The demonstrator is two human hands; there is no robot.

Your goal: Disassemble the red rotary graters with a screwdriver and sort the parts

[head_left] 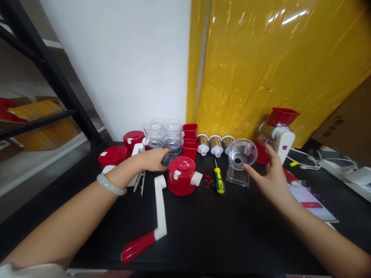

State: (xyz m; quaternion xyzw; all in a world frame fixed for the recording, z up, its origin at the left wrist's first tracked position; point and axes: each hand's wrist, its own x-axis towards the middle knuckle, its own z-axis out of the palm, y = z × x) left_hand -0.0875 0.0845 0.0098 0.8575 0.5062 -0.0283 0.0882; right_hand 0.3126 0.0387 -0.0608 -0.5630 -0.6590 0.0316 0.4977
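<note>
clear housing (238,174) beside spread right hand (272,178)

left arm (69,216) | bangle (108,186): pale, rounded, smooth | sleeve edge (31,271): whitish

A pale wall (124,69) stands beside glossy yellow sheeting (275,65) behind a black table (203,235), a black-framed rack (53,77) at left.

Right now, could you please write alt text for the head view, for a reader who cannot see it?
A person reaches over a black table: the left hand near clear pieces and a red base, the right hand, open, beside a clear housing. A yellow-and-green screwdriver lies between the red base and the clear housing.
</note>
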